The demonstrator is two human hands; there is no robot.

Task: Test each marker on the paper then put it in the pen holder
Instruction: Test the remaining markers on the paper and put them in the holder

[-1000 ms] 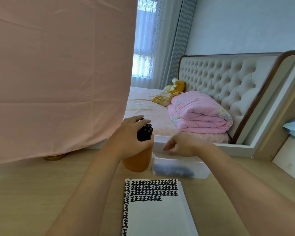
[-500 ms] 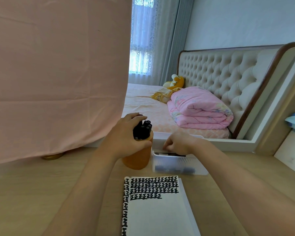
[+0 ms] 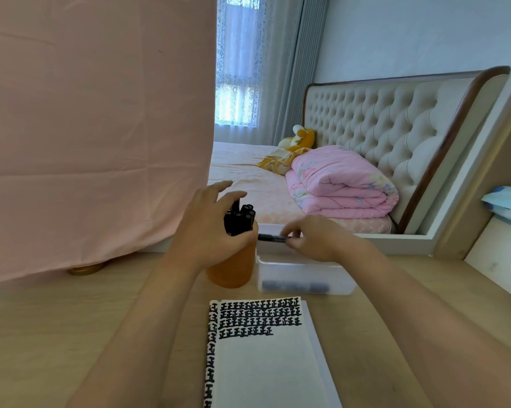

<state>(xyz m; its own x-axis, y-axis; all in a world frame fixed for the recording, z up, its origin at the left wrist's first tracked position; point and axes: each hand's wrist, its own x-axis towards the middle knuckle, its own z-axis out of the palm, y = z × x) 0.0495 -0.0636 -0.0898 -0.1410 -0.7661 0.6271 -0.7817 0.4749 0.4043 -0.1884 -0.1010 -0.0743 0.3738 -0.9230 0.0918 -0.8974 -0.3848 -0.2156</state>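
Observation:
An orange pen holder stands on the wooden desk, packed with several black markers. My left hand wraps around its top, fingers partly lifted. My right hand pinches one black marker level above a translucent plastic box that holds more dark markers. The paper, an open notebook, lies nearest me, its upper rows filled with black test marks.
A pink cloth hangs down at the left over the desk's back edge, with a brass-coloured foot under it. Behind the desk is a bed with a folded pink quilt. A shelf unit stands at the right.
My right hand dipped into the plastic box and has come up holding a black marker. My left hand stayed on the pen holder, its fingers opening slightly.

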